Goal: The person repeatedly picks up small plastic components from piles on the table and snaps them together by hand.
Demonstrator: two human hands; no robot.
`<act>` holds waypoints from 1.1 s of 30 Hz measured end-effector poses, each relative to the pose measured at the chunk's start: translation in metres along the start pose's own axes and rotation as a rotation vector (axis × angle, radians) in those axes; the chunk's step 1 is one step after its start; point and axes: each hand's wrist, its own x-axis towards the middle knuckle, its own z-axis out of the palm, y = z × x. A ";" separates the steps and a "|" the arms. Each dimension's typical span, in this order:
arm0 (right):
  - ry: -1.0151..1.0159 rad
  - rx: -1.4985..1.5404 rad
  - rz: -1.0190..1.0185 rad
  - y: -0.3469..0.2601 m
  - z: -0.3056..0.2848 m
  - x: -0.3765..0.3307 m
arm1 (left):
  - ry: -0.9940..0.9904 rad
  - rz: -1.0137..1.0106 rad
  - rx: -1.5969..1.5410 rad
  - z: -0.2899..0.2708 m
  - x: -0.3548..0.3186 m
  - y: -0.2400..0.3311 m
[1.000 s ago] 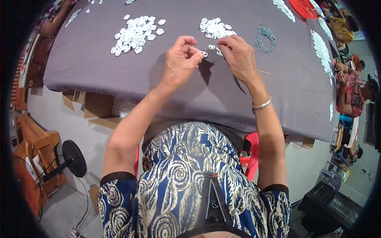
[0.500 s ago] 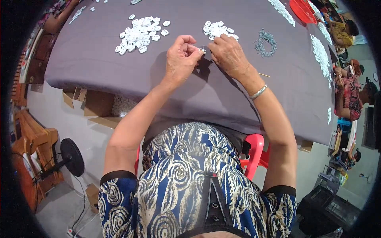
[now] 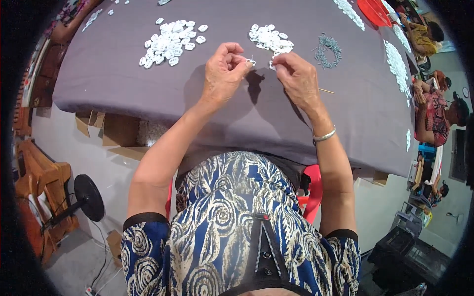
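Over the grey tablecloth, my left hand [image 3: 221,76] pinches a small white plastic piece [image 3: 251,63] between thumb and fingertips, and a thin pin stands up from it. A little to the right, my right hand [image 3: 298,79] is closed in a pinch on another small white plastic piece [image 3: 272,65], mostly covered by the fingers. The two pieces are apart. Just beyond the right hand lies a small pile of white pieces [image 3: 269,37]. A larger pile of white oval pieces [image 3: 170,43] lies beyond the left hand. Small grey pins [image 3: 330,53] form a loose ring farther right.
A thin yellow stick [image 3: 326,91] lies right of my right wrist. More white pieces [image 3: 397,64] and a red basket [image 3: 374,12] are along the far right. Below the table edge are an open cardboard box [image 3: 118,130], a black fan [image 3: 89,197] and a red chair [image 3: 314,190]. Several people sit at right.
My right hand has come back from the edge of the small pile, toward me and slightly right, with a white piece now showing at its fingertips. The left hand stays nearly in place.
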 end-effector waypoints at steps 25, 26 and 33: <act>-0.097 -0.351 -0.120 0.033 0.004 0.049 | 0.027 -0.003 -0.002 0.001 0.001 -0.004; -0.163 -0.420 -0.118 0.033 0.005 0.051 | 0.032 -0.003 0.009 0.001 0.002 -0.004; -0.240 -0.440 -0.137 0.020 -0.005 0.043 | 0.027 0.008 0.028 0.000 0.002 -0.008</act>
